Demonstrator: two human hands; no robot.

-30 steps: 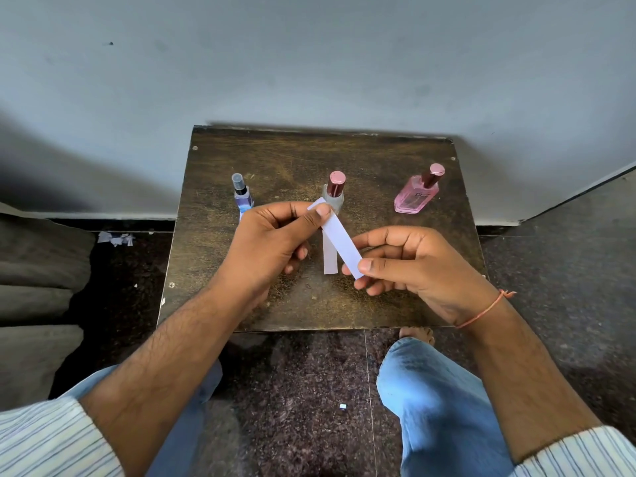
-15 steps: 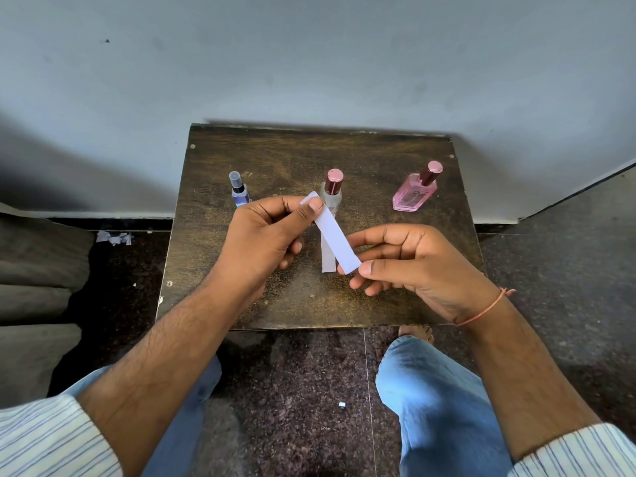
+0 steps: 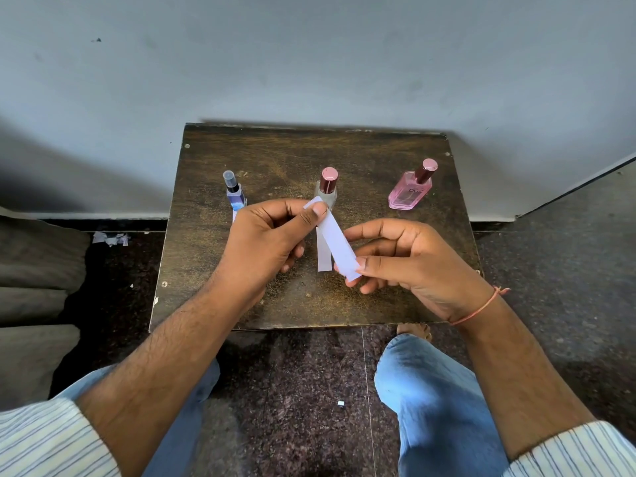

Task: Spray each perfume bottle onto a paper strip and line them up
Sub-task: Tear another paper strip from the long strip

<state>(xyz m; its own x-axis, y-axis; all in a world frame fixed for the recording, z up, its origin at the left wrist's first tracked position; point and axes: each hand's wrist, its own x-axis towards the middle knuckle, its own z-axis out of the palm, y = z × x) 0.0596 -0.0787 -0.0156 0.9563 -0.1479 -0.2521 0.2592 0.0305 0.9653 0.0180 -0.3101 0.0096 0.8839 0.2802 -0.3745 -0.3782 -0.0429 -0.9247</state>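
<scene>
Three capped bottles stand in a row toward the table's (image 3: 395,304) far edge: blue (image 3: 235,194) left, grey (image 3: 327,191) centre, pink (image 3: 411,191) right. One strip (image 3: 324,253) lies before the grey bottle; another (image 3: 339,244) is held slanted above it.

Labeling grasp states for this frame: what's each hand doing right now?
Left hand: closed, pinching the top end of the paper strip.
Right hand: closed, pinching the same strip's bottom end.

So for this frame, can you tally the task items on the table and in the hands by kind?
Perfume bottles: 3 (blue, grey, pink)
Paper strips: at least 2 (one held by both hands, one lying on the table)
Total: 5
</scene>
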